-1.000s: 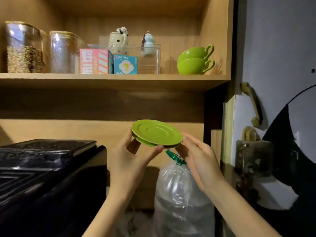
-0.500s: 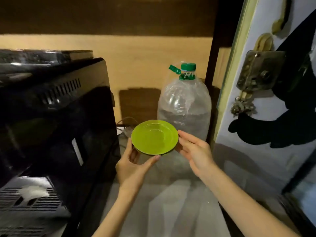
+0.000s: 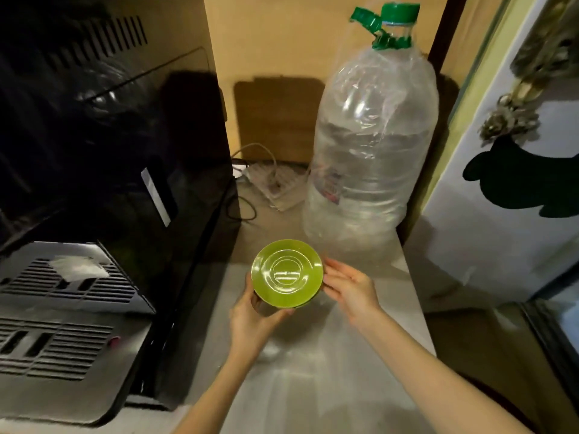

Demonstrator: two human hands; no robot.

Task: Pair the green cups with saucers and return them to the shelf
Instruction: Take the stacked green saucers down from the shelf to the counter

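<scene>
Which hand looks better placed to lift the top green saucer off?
Probably the right hand: it is open, its fingertips at the green saucers' right edge. The left hand supports the stack from beneath, thumb under the front rim, so it seems committed.

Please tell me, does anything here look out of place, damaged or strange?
Nothing is spilled or broken. Two small oddities: the big water bottle looks dented and crumpled, with its green cap flap hanging open, and white cables lie loosely behind it. The green saucers, held by the left hand, look intact.
</scene>
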